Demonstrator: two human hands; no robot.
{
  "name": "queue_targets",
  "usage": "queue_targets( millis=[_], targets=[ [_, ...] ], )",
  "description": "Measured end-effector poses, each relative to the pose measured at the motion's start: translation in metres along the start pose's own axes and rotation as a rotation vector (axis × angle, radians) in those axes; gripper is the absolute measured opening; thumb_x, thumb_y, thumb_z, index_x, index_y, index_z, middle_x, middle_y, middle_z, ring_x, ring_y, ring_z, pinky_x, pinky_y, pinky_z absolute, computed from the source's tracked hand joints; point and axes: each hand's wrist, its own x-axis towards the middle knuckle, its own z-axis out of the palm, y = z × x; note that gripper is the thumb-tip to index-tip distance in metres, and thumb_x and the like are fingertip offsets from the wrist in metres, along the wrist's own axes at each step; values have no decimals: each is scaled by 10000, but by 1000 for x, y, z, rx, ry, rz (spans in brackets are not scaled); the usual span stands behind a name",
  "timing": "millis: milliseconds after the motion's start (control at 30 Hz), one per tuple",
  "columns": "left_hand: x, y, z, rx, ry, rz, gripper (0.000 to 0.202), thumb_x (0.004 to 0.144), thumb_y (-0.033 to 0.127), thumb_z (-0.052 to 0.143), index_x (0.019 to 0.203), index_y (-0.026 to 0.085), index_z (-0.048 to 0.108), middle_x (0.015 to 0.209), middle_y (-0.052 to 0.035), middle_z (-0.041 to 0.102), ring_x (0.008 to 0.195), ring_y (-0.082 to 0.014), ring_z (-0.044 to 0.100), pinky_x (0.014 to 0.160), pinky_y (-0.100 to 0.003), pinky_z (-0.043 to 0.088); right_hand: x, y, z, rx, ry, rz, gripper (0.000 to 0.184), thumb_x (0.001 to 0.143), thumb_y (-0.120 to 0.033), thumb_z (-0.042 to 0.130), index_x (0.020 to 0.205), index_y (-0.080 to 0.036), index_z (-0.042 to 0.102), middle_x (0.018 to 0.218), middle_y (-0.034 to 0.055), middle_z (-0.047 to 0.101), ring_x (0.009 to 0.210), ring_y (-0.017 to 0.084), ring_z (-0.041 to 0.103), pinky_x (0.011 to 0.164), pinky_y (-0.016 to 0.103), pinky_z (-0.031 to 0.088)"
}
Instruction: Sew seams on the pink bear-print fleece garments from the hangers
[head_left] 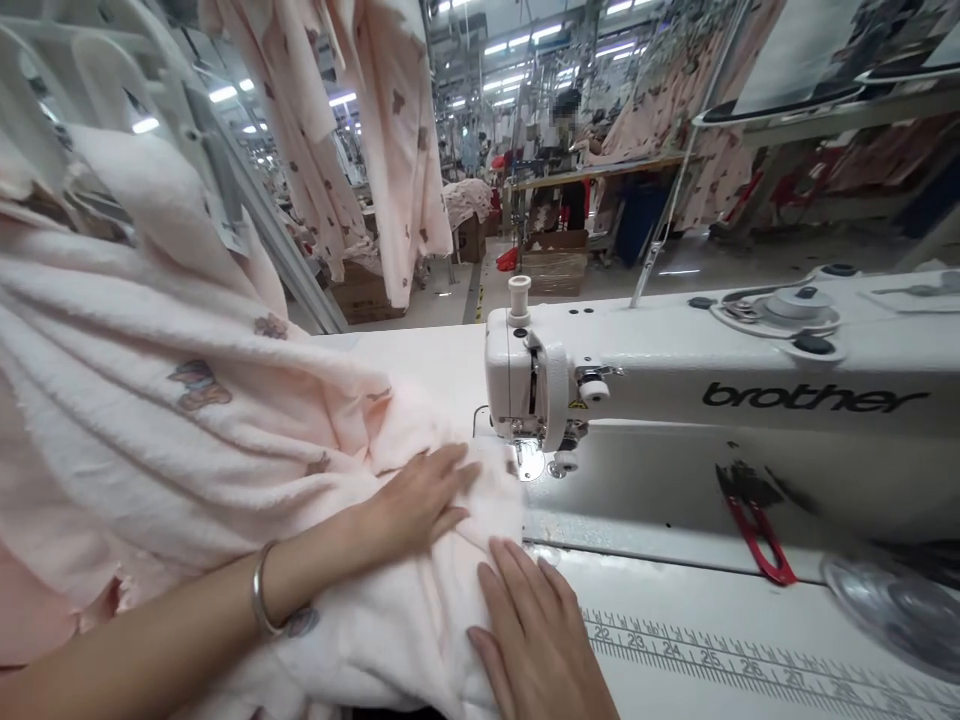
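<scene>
A pale pink fleecy garment with small printed figures spreads over the left of the table and hangs down at the front. Its right edge lies by the needle and presser foot of a white sewing machine. My left hand, a bangle on its wrist, rests on the cloth just left of the presser foot, fingers stretched and slightly blurred. Nearer to me, my right hand lies flat along the cloth's right edge, fingers extended. Neither hand grips the cloth visibly.
Red-handled thread snips lie on the machine bed below the arm. A clear round dish sits at right, beyond a printed ruler scale. Pink garments hang behind the table. A person is at a far workstation.
</scene>
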Motion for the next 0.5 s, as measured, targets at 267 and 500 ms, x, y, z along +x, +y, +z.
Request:
queue_targets(
  millis=[267,500],
  targets=[
    [31,-17,-2,100,-19,-259,380,945,253,347,1272,123,490,1325,-199,503,1258,-358,436,1045,-723,100,1,-16,31,50,214,-126,294,933,-135,362,967,-100,651,1073,121,667,1128,256,565,1111,450,289],
    [110,-13,-4,-176,90,-173,206,844,106,409,899,139,604,1136,-153,603,1049,-280,541,936,-467,436,-8,7,19,26,78,-3,327,969,-236,381,1046,-63,647,1180,162,619,1207,277,504,1144,447,232]
  ],
)
